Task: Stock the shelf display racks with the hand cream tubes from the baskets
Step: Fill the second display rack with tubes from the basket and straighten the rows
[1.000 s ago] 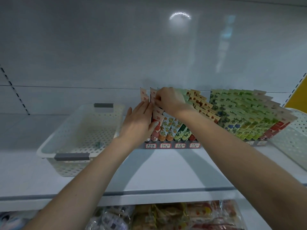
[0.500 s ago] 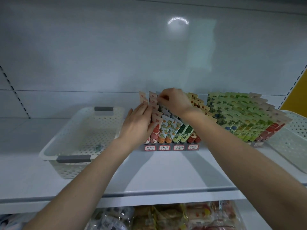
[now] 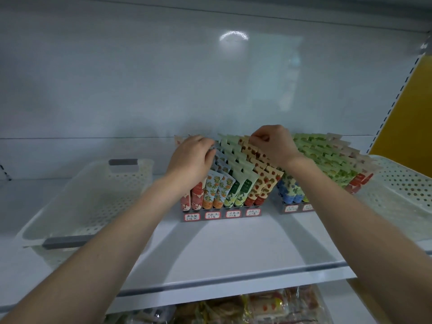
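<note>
While the hand cream tubes (image 3: 231,183) stand tilted back in the rack (image 3: 222,215), the right hand (image 3: 272,143) pinches the top of the back strawberry tube (image 3: 246,145), and the left hand (image 3: 191,157) curls over the left rows, maybe gripping one.

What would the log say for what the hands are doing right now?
left hand: curled over orange-print tubes | right hand: pinching strawberry-print tube top | rack: rows look full

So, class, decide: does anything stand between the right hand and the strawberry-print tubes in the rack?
Nothing visible does. The right hand is there: its fingers pinch the tops of the strawberry-print tubes at the back of the rack.
</note>
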`<state>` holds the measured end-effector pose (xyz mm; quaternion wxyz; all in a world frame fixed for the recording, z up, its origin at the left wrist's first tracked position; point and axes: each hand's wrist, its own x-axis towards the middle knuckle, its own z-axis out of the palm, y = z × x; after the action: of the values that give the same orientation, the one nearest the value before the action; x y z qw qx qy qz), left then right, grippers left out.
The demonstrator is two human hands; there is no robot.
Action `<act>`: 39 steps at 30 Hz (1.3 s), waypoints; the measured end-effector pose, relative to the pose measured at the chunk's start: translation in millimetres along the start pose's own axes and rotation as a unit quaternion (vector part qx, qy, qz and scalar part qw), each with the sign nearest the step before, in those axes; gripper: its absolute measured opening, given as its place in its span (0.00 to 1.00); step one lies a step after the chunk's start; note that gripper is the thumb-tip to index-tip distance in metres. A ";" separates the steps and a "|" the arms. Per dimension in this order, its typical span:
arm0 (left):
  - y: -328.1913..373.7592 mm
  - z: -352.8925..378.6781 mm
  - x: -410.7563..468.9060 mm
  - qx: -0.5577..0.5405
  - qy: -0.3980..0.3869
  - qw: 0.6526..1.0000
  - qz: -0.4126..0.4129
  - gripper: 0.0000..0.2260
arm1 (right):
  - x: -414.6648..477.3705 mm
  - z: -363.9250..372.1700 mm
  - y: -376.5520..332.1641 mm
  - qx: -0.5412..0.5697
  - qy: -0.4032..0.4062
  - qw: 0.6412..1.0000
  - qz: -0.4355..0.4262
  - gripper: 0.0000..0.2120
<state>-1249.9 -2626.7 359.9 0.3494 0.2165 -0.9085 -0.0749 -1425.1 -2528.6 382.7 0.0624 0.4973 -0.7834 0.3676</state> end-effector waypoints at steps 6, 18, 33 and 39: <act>-13.6 13.2 44.2 -0.006 -0.024 1.000 0.018 0.09 | 18.0 -0.5 11.6 -0.028 -0.013 1.000 -0.007 0.08; -20.5 36.3 82.6 -0.001 -0.136 0.991 0.011 0.14 | 60.1 26.7 -0.6 -0.071 -0.083 0.993 -0.033 0.10; -18.8 35.9 80.2 -0.023 -0.118 0.986 0.117 0.09 | 43.6 16.5 2.5 -0.074 -0.107 0.991 -0.037 0.07; -15.5 38.2 78.1 -0.015 -0.141 0.985 0.096 0.09 | 35.4 20.7 -1.9 -0.098 -0.130 0.986 -0.037 0.09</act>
<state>-1321.8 -2675.9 374.0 0.2269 0.1103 -0.9640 -0.0846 -1435.6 -2568.2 385.2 0.0219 0.5613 -0.7979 0.2185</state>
